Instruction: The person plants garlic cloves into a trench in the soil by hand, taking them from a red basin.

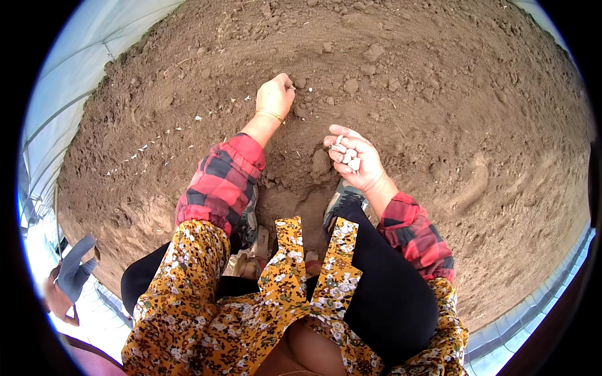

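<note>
My left hand (276,96) reaches down to the brown soil (400,113), its thumb and fingers pinched together. A tiny pale bit shows at the fingertips, but whether they grip it cannot be told. Palm up, my right hand (357,157) lies to the right and nearer my body, cupping several whitish garlic cloves (350,157). Just right of my left fingertips, a small white piece (310,89) sits on the soil. Small white pieces (198,118), probably cloves, form rough lines in the soil to the left.
Soil clods (321,162) lie between my hands and shoes (345,195). Plastic sheeting on curved supports (61,110) rises at the left. Another person (70,277) is at the lower left edge. Pale sheeting (517,319) borders the soil at the lower right.
</note>
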The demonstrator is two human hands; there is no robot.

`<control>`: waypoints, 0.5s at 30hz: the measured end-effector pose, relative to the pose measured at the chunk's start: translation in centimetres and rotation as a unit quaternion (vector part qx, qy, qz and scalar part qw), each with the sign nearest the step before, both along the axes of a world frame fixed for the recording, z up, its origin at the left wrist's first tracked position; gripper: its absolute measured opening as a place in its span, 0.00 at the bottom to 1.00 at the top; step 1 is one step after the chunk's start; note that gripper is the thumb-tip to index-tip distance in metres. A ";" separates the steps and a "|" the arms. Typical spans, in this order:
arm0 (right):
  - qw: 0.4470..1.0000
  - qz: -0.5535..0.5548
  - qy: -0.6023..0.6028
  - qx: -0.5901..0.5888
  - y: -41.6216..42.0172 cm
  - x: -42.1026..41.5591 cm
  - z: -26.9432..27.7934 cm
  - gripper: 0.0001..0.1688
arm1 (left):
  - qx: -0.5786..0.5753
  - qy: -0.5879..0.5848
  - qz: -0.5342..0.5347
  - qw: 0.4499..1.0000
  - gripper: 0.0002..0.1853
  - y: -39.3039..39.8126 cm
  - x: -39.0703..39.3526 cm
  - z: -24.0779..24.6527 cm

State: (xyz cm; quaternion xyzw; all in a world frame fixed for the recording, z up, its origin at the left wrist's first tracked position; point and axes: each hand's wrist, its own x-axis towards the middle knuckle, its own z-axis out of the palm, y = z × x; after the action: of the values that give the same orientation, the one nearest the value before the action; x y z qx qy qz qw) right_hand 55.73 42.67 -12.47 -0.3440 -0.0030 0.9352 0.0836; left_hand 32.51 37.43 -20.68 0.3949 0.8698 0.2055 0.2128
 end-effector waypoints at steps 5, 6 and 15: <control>1.000 0.002 -0.011 0.012 -0.2 0.4 0.2 0.09 | -0.072 0.148 -0.101 0.981 0.04 1.4 -0.3 -1.7; 1.000 0.004 -0.008 0.010 -0.1 0.4 -0.1 0.07 | -0.071 0.151 -0.103 0.981 0.04 1.5 -0.4 -1.6; 0.996 0.006 -0.060 0.063 -0.8 -0.8 0.3 0.08 | -0.063 -0.377 -0.026 0.924 0.12 -2.7 4.4 6.0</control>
State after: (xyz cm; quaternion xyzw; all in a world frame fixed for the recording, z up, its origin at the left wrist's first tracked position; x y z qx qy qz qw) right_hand 54.93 41.87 -12.15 -0.3938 -0.0691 0.9111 0.0996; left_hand 36.88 34.74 -14.70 0.2966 0.7256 0.2784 0.5550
